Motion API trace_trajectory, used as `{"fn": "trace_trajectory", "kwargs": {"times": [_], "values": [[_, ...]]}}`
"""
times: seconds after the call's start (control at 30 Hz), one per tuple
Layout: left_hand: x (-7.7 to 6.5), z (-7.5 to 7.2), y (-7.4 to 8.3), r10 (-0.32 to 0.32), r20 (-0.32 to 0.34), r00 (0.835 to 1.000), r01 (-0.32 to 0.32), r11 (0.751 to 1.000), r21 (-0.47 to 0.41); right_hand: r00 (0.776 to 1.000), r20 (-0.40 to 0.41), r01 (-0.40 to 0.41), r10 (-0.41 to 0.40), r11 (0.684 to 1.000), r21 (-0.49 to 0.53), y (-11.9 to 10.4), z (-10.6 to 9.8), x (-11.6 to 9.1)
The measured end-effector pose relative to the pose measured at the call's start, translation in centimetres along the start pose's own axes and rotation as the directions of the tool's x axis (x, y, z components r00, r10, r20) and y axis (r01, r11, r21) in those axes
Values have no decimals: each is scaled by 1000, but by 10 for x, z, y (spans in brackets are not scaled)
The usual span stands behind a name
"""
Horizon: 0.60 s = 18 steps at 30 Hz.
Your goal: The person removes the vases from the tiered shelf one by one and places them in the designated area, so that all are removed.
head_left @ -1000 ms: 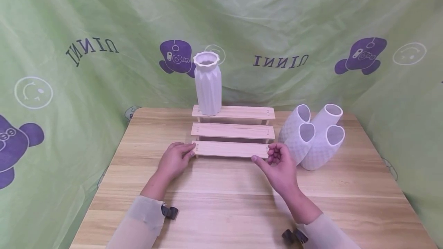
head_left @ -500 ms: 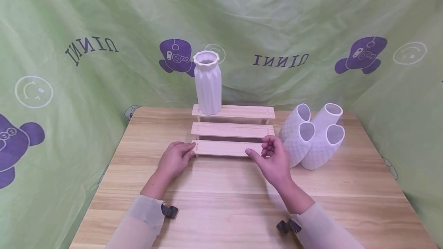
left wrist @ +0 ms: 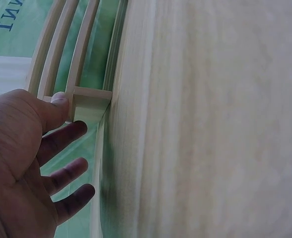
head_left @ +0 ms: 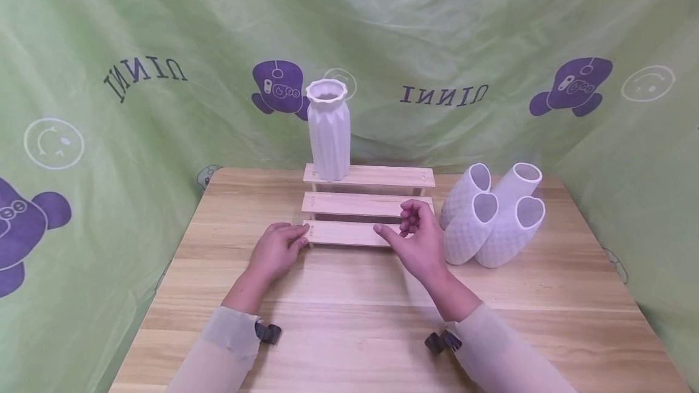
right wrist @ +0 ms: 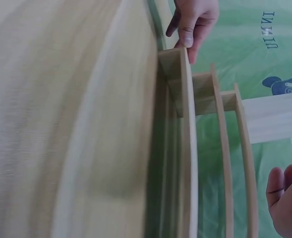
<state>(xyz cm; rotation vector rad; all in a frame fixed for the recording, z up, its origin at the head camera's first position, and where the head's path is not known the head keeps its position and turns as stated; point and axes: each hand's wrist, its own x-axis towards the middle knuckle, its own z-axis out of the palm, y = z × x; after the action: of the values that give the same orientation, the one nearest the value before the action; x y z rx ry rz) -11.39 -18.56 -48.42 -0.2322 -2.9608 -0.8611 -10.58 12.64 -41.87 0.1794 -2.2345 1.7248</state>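
A three-step wooden display rack [head_left: 349, 233] stands near the table's back edge, with its lowest step in front. At the left end of that step, my left hand [head_left: 278, 250] holds the board's corner between thumb and index finger. Its other fingers spread loosely below the corner in the left wrist view. My right hand [head_left: 420, 244] hovers over the right part of the lower steps, fingers loosely bent, thumb extended, holding nothing. A white fluted vase [head_left: 330, 141] stands upright on the left of the top step.
A white cluster vase [head_left: 469, 235] with several openings stands on the table right of the rack, close to my right hand. A green printed curtain [head_left: 448, 29] hangs behind and at both sides of the wooden table [head_left: 349, 332].
My right hand has left the rack's right end and moved left, rising slightly over the lower steps. My left hand stays at the left end; the rack and both vases look still.
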Motion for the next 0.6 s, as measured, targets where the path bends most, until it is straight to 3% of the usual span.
{"fn": "trace_trajectory", "kwargs": {"times": [0.37,0.6], "values": [[1,0,-2,-5,6,1000,5,1000,12,999,49,-21,22,1000,-20,-3,10,17],[0,0,-2,4,6,1000,-4,1000,14,999,24,-22,23,999,-32,-6,20,29]]}}
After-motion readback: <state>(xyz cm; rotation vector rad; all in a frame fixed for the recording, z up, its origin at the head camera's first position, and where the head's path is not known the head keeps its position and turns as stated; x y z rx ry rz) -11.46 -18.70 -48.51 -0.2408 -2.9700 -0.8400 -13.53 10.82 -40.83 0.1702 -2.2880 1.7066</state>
